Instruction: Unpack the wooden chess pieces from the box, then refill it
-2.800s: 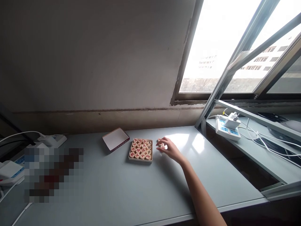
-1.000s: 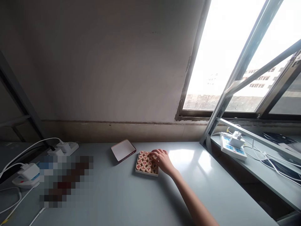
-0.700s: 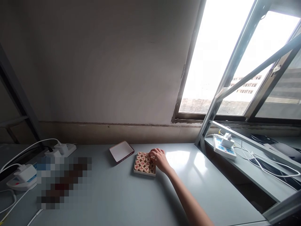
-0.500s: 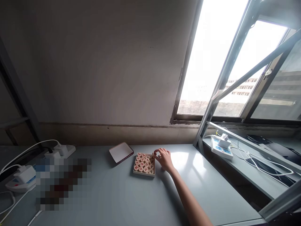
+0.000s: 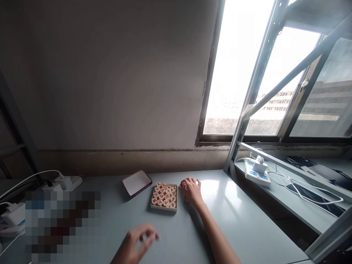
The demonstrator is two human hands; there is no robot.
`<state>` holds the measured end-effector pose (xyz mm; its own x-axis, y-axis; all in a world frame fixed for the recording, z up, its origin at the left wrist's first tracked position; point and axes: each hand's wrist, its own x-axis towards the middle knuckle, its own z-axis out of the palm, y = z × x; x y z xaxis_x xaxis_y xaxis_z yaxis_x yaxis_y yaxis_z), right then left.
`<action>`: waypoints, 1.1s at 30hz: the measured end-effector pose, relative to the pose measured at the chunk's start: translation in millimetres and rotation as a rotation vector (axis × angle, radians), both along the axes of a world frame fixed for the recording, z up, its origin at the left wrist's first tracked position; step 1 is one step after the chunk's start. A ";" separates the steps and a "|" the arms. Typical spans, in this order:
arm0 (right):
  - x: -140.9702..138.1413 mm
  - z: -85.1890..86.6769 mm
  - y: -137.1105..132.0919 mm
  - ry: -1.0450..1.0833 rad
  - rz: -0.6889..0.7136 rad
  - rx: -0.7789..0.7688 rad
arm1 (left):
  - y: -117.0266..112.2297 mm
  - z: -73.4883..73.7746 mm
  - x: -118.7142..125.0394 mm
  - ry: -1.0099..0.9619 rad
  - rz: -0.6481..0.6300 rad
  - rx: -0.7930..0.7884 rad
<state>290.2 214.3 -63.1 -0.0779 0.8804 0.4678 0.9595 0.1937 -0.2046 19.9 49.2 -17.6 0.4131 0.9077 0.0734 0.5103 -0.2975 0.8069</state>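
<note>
Round Chinese chess pieces, pale with red or dark characters, sit in rows in a shallow white box on the desk. Just right of the box, my right hand curls its fingers round a chess piece with a red character; the hand partly hides what lies under it. My left hand, blurred by motion, is low in front of the box with thumb and fingers curved and a gap between them; nothing shows in it. The box lid lies inside-up, left of the box.
Power strips with plugs and white cables lie along the desk's left side. Metal bars rise at the desk's right edge. Beyond them, another power strip and cables rest on a second surface. A pixelated patch covers the left front.
My left hand has come into view from below. My right hand has drawn away from the box's right edge, onto a piece beside it. The view has shifted slightly.
</note>
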 end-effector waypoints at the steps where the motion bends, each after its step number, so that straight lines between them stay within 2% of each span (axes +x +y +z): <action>1: -0.2 -0.6 -0.8 0.003 -0.005 0.003 | 27.8 5.3 9.2 -0.047 0.108 0.057; 3: -3.0 0.4 -3.7 0.021 -0.003 0.016 | 77.5 7.3 22.3 -0.117 0.195 0.159; 4: -5.7 1.9 -6.0 0.038 0.016 0.021 | 98.3 3.4 25.5 -0.137 0.243 0.208; 6: -13.6 6.1 -12.1 0.074 0.108 0.015 | 131.2 -13.2 26.2 -0.150 0.341 0.290; 9: -27.9 10.9 -22.0 0.086 0.306 -0.024 | 159.7 -48.2 19.8 -0.150 0.402 0.318; 12: -38.0 10.5 -26.7 0.049 0.391 -0.055 | 170.3 -75.3 15.4 -0.154 0.343 0.279; 15: -40.7 6.8 -24.5 0.034 0.365 -0.077 | 174.5 -86.1 16.6 -0.176 0.292 0.215; 19: -40.7 2.7 -19.6 0.031 0.301 -0.083 | 183.5 -86.0 19.7 -0.196 0.293 0.136; 23: -36.8 6.7 -18.6 0.064 0.267 -0.041 | 194.1 -85.4 18.6 -0.203 0.294 0.060; 29: -5.3 22.7 -18.7 0.114 0.190 -0.034 | 196.1 -86.2 15.7 -0.153 0.245 0.088; 33: 10.9 21.6 -17.3 0.063 0.168 -0.078 | 193.3 -83.8 14.5 -0.187 0.225 0.095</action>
